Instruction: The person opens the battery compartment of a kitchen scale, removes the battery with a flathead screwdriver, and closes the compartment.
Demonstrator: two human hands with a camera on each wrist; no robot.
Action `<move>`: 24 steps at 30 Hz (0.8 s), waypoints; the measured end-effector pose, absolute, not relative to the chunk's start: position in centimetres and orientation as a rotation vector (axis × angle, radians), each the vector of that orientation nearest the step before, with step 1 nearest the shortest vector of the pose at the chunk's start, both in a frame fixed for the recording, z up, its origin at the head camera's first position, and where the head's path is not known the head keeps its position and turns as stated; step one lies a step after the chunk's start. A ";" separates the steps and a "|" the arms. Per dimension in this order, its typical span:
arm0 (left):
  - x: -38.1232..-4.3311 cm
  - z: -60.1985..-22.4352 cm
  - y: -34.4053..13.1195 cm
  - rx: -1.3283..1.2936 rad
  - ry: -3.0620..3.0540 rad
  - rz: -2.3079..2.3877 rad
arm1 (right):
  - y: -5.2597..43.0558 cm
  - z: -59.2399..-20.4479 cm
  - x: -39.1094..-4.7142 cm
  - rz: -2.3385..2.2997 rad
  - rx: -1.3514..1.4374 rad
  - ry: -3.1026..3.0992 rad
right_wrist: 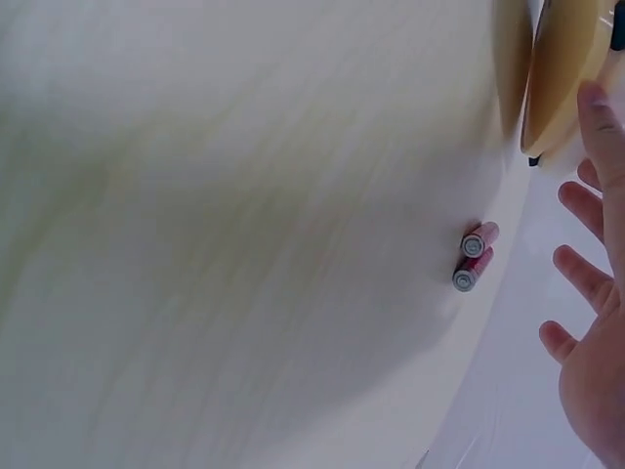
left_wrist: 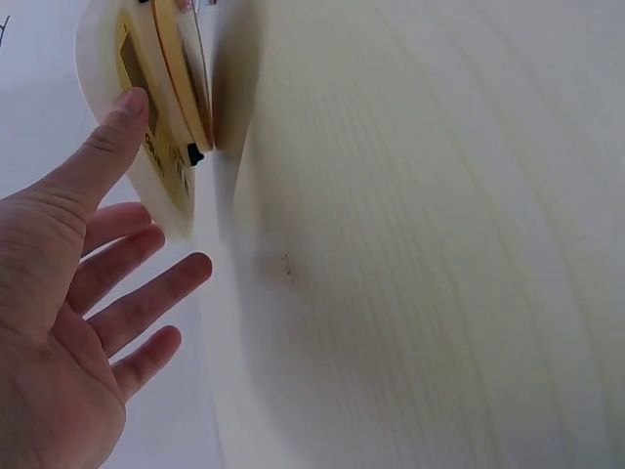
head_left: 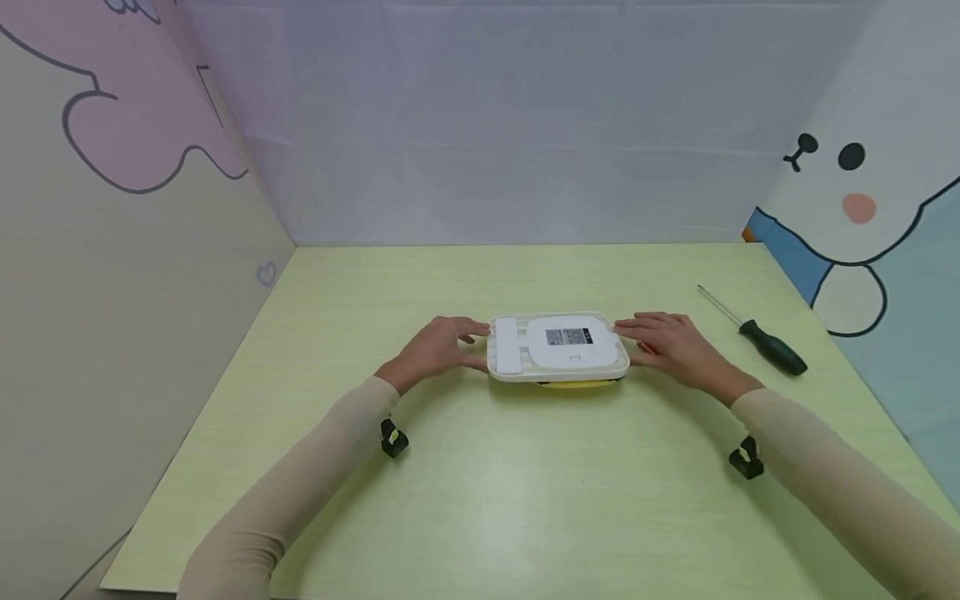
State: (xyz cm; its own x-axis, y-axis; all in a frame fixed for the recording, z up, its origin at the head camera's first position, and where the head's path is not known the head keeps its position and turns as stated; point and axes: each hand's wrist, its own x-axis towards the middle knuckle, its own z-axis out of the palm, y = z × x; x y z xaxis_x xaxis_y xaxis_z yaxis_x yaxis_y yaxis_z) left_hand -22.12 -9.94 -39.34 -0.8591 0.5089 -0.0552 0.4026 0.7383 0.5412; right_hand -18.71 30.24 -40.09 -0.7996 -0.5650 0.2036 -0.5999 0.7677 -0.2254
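A flat white-and-yellow device (head_left: 573,343) with rounded corners is held upside down between both hands, its white underside and printed label facing up. On its yellow side, a dark rectangular window (left_wrist: 137,83) and small lettering show. My left hand (head_left: 442,350) holds the left end, thumb on the lower face and fingers by the edge. My right hand (head_left: 671,350) holds the right end with the thumb low and fingertips at the upper corner. Two red batteries (right_wrist: 475,257) lie on the table beside the right hand, mostly hidden behind its fingers in the head view.
A screwdriver (head_left: 772,346) with a dark green handle lies to the right of the right hand, its tip pointing away. The pale wooden table (head_left: 510,500) meets walls at the back and sides. A black wrist mount (head_left: 393,438) hangs below the left sleeve.
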 end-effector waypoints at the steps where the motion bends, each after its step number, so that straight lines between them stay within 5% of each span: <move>1: -22.1 -39.3 -10.0 0.723 2.732 0.815 | 30.3 -40.1 -18.8 0.436 0.937 -2.836; 24: -22.0 -39.1 -10.4 0.607 2.588 1.211 | 30.8 -39.2 -18.7 0.710 0.935 -2.834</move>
State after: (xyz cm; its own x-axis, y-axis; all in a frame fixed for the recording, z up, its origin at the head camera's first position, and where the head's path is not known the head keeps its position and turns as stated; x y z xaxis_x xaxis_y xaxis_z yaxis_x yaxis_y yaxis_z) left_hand -22.01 -10.40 -39.10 -0.8904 0.4545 -0.0238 0.2729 0.5750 0.7713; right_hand -18.69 30.84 -39.16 -0.8118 -0.5451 0.2095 -0.5795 0.7076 -0.4044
